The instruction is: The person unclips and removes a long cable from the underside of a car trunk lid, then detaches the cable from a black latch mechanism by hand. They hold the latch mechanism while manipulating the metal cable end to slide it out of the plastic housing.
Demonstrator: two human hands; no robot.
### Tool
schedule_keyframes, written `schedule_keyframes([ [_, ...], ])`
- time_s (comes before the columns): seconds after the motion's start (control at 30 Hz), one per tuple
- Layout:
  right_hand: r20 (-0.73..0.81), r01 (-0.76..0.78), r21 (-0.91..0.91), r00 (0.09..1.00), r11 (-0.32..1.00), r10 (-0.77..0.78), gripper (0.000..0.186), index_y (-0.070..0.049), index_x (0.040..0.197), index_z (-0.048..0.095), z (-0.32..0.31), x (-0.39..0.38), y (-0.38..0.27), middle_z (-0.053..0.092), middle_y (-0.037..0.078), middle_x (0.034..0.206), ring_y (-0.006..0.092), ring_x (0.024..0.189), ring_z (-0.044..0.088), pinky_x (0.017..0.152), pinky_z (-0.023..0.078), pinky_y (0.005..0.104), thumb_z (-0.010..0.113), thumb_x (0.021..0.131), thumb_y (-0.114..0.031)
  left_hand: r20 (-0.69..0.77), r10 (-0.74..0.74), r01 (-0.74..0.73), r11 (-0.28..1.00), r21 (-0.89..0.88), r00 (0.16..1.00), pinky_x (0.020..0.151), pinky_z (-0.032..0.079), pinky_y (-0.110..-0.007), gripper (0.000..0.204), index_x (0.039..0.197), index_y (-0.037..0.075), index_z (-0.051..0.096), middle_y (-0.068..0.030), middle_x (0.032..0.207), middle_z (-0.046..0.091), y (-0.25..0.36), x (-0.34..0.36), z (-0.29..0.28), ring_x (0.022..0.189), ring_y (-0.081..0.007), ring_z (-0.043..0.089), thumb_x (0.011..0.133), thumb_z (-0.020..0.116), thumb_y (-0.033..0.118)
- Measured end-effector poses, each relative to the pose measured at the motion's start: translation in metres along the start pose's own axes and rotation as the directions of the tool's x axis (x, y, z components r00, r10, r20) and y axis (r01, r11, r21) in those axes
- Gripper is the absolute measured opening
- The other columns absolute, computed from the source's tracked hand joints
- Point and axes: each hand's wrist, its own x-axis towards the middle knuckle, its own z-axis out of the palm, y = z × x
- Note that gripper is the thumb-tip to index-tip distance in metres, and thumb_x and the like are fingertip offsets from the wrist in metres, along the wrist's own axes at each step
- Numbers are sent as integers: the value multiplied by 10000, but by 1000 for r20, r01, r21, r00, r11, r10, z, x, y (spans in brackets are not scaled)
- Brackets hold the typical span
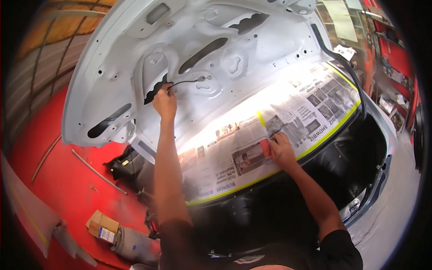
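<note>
Raised before me is a pale grey car lid panel [193, 110] with several cut-outs, its inner side facing me. My left hand [164, 102] is closed round one end of a thin dark cable [186, 81] beside a jagged-edged opening. From there the cable curves right to a small hole in the panel. Lower right, my right hand [282, 152] leans on a newspaper sheet [211, 166], fingers slightly bent and apart. A red patch [266, 148] shows by its fingertips; whether it is printed or a separate thing, I cannot tell.
Yellow tape [310, 150] edges the newspaper over the black opening [252, 216] of the car body. A black rubber seal [346, 67] hangs at the right. On the red floor at left lie a rod [96, 170] and a bucket [135, 243] with a cardboard box [102, 223].
</note>
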Motion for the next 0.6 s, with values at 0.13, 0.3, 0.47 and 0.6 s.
schedule_keyframes([
  [0.13, 29, 15, -26, 999, 1000, -15, 172, -1, 938, 660, 3, -6, 9, 597, 193, 1051, 416, 1064, 562, 946, 475, 499, 647, 771, -38, 38, -71, 73, 996, -46, 997, 751, 544, -456, 170, 1014, 133, 781, -170, 876, 744, 8, -3, 1, 828, -377, 718, 875, 684, 153],
  [0.3, 13, 52, -20, 999, 998, -52, 160, 0, 933, 651, 9, -7, 10, 590, 205, 1074, 432, 1092, 557, 977, 465, 514, 642, 777, -32, 9, -50, 50, 997, -53, 999, 771, 540, -454, 178, 1021, 118, 791, -177, 884, 746, 2, 0, 0, 841, -380, 717, 886, 681, 156],
  [0.47, -9, 80, -34, 997, 996, -80, 169, 21, 951, 659, 5, -4, 10, 588, 205, 1053, 427, 1032, 573, 918, 483, 509, 653, 782, 23, 33, -107, 110, 990, -85, 994, 764, 537, -456, 173, 1016, 121, 796, -177, 868, 743, 8, 2, 3, 841, -380, 715, 895, 686, 177],
  [0.6, 13, 66, -19, 998, 998, -66, 169, 23, 962, 662, 6, -7, 12, 590, 211, 1072, 433, 1058, 574, 929, 484, 505, 648, 794, 25, 34, -125, 128, 986, -107, 992, 766, 537, -458, 162, 1002, 139, 799, -173, 851, 740, 6, 0, 4, 831, -376, 715, 887, 700, 196],
])
